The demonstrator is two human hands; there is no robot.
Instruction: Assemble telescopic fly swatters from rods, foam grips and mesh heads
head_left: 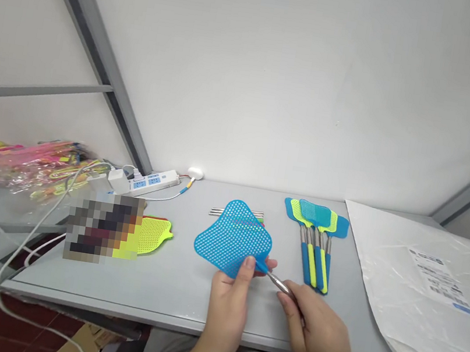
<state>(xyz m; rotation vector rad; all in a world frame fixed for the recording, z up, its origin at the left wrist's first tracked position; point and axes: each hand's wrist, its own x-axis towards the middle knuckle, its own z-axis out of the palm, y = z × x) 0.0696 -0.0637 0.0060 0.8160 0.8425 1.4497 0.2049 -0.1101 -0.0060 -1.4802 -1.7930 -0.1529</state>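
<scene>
A blue fly swatter (235,235) with a perforated head is held up above the table, its head tilted toward the upper left. My left hand (230,299) pinches the base of the head, thumb on top and fingers behind. My right hand (318,327) is closed around the metal shaft (280,284), which meets the blue neck; the far end of the shaft is hidden in the palm. Behind the head, several thin metal rods (216,212) lie on the table, partly covered. To the right is a fanned group of assembled fly swatters (316,241), blue and yellow-green with coloured grips.
Yellow-green swatter heads (151,235) lie at left beside a pixelated patch. A power strip (154,183) with white cables (39,229) is farther back. White plastic packaging (410,302) covers the right side of the grey table (182,292). Bagged colourful items (42,168) sit far left.
</scene>
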